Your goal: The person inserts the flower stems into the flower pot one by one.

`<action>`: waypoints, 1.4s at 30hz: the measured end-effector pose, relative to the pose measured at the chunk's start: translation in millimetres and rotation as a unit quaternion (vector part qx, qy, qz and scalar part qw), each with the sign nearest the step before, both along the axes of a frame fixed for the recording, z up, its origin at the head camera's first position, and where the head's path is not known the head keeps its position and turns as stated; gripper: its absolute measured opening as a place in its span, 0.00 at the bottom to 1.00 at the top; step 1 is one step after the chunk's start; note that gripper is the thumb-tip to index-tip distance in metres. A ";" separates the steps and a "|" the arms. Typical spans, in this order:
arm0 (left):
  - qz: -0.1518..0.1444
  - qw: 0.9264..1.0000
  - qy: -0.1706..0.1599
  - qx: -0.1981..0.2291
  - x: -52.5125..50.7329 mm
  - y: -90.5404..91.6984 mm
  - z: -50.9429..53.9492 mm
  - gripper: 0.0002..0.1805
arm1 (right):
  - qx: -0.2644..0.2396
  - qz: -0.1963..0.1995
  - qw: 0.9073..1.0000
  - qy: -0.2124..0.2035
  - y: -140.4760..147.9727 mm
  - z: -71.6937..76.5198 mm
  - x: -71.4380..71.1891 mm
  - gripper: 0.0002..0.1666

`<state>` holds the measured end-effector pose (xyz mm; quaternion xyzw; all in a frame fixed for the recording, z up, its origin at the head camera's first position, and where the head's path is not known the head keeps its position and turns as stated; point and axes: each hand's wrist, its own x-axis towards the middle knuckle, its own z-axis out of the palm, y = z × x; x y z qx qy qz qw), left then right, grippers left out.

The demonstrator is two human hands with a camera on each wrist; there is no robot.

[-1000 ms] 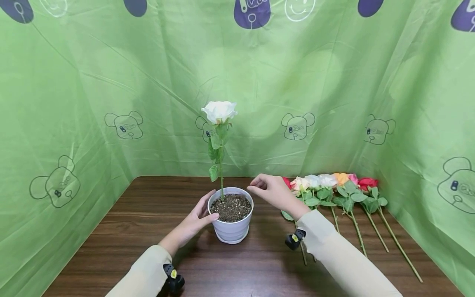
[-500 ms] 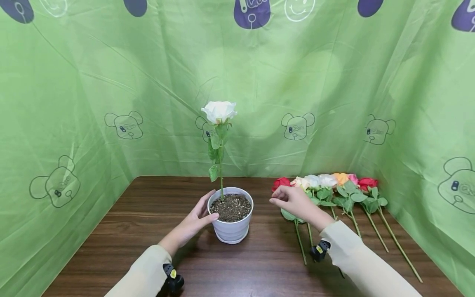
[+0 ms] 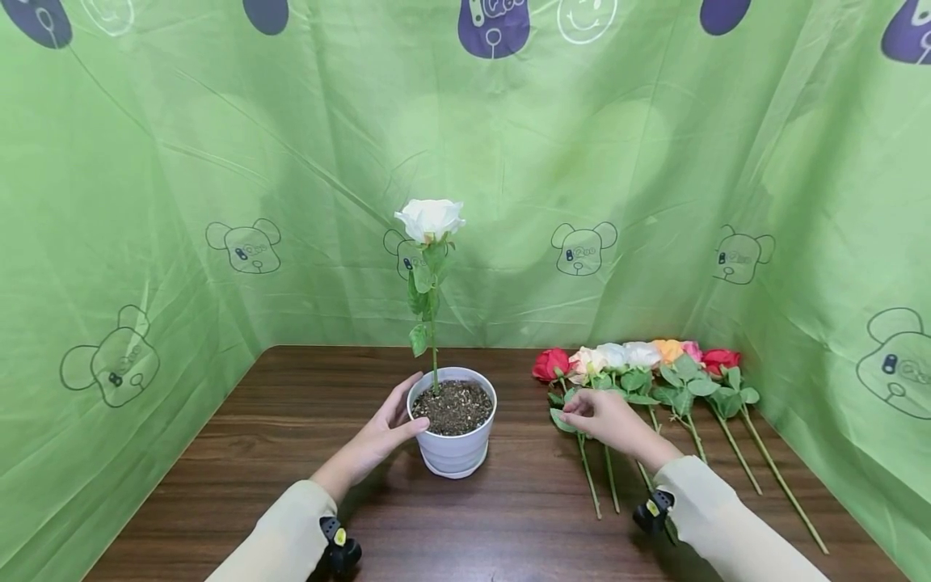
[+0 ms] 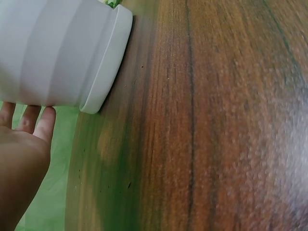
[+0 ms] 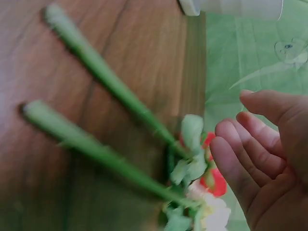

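Observation:
A white flower pot [image 3: 454, 453] filled with dark soil [image 3: 452, 408] stands on the table, with an upright white rose [image 3: 431, 220] planted near its left side. My left hand [image 3: 378, 440] holds the pot from the left, thumb at the rim; its fingertips meet the pot's wall in the left wrist view. My right hand [image 3: 607, 416] hovers over the left end of a row of lying roses, near the leaves of a red rose [image 3: 551, 364]. Its fingers are loosely bent and nothing sits between them in the right wrist view [image 5: 260, 149].
Several more roses lie side by side at the right, including a cream one [image 3: 585, 364], an orange one [image 3: 667, 350] and a red one [image 3: 720, 360], stems toward me. Green cloth [image 3: 509, 162] hangs behind and beside the brown wooden table [image 3: 291, 420].
My right hand has moved from beside the pot to the right and toward me, over the roses, uncovering the left red bloom. The left hand and the pot stay put.

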<state>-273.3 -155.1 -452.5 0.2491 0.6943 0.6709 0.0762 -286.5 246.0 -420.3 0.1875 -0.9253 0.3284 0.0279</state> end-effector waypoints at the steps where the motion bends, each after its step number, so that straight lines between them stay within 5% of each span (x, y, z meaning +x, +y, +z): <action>1: 0.000 1.000 -0.001 0.000 0.2 0.1 0.3 0.43 | -0.007 -0.004 1.000 -0.015 2.2 -2.0 0.9 0.07; 8: 0.002 1.000 -0.006 0.000 0.6 -0.1 0.7 0.43 | -0.028 -0.065 0.993 -0.093 13.1 -14.8 6.2 0.11; 14: 0.002 1.000 -0.005 0.001 0.2 -0.7 0.4 0.43 | -0.022 -0.090 0.989 -0.116 15.1 -22.5 6.0 0.18; 23: 0.001 1.000 -0.005 0.002 0.3 0.2 0.7 0.43 | 0.002 -0.108 0.983 -0.145 9.9 -33.4 -1.2 0.16; 42: 0.001 1.000 0.001 0.003 1.0 0.2 -0.4 0.43 | -0.013 -0.112 0.984 -0.135 7.2 -27.0 4.2 0.12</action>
